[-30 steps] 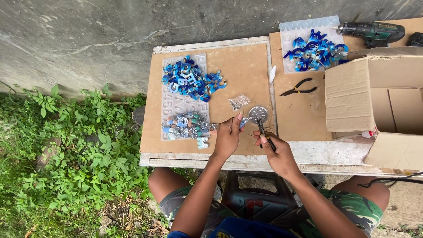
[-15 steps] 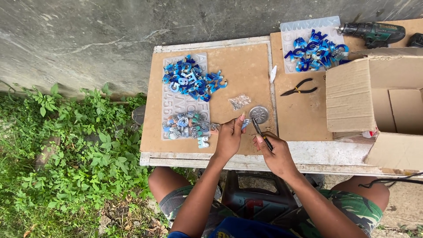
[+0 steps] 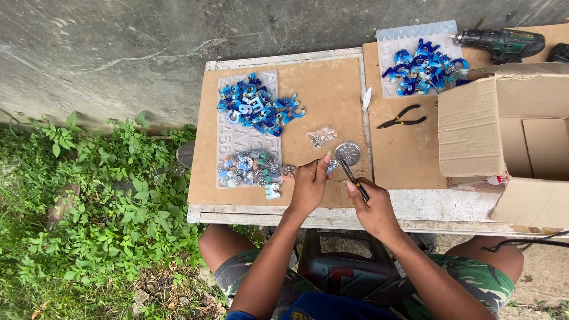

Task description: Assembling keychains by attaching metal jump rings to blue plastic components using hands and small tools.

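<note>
Both hands have drawn closer together since the earlier frames, and the thin dark tool [image 3: 354, 178] has come down from over the round metal tin [image 3: 348, 153] to lie nearer the front edge of the brown board [image 3: 320, 101]. Its long axis runs diagonally, tip pointing up and left toward the small blue piece [image 3: 332, 166], handle end down and right under the right hand [image 3: 373, 208], whose fingers are closed around it. That piece sits pinched between thumb and fingertips of the left hand [image 3: 309, 188], just left of the tin.
</note>
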